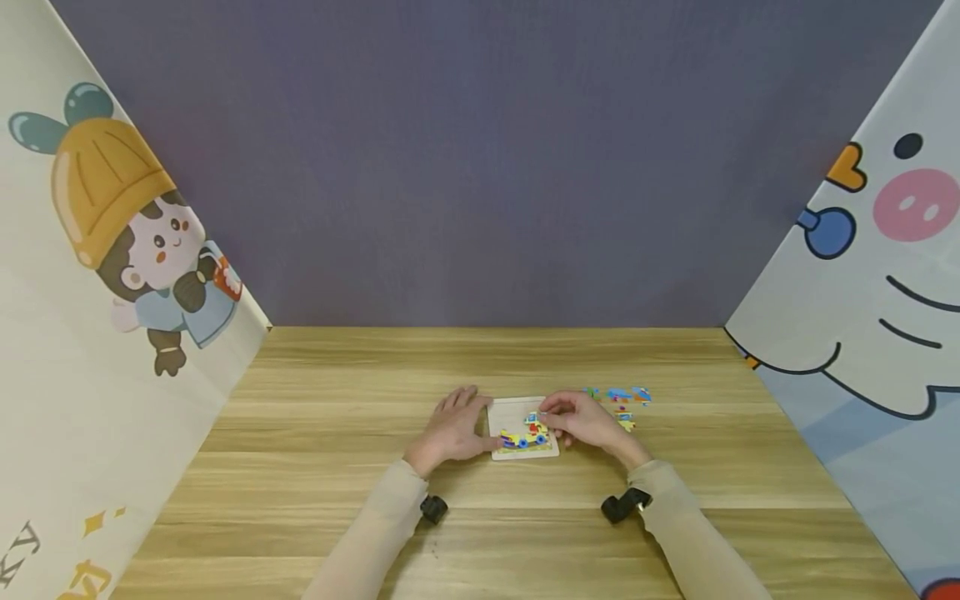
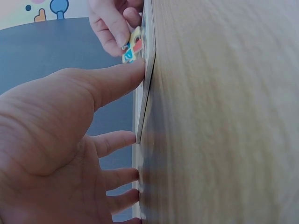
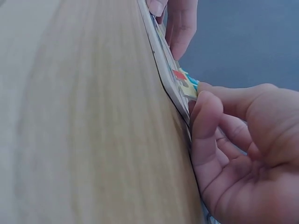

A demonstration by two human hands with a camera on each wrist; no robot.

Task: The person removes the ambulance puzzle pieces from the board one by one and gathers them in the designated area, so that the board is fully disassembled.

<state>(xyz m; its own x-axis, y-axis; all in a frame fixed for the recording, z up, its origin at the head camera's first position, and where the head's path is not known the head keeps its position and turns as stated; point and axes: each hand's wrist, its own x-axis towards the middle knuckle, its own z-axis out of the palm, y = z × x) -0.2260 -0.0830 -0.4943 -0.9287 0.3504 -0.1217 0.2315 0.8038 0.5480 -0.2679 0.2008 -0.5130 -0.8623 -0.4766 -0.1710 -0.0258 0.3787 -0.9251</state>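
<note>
A shallow puzzle tray (image 1: 507,413) lies on the table, its lower part filled with colourful pieces showing blue wheels and a yellow body. My left hand (image 1: 454,430) has its fingers spread and fairly straight at the tray's left side. In the left wrist view, the left thumb (image 2: 119,81) presses on the tray edge. Over the tray's right half, my right hand (image 1: 588,421) pinches a yellow, red and blue puzzle piece (image 3: 188,88) between thumb and forefinger. That piece is tilted above the tray; whether it touches the pieces below I cannot tell.
Several loose puzzle pieces (image 1: 618,394) lie on the wooden table (image 1: 337,417) behind and right of my right hand. A grey panel (image 1: 480,167) stands along the back edge, with printed white panels (image 1: 75,417) at both sides.
</note>
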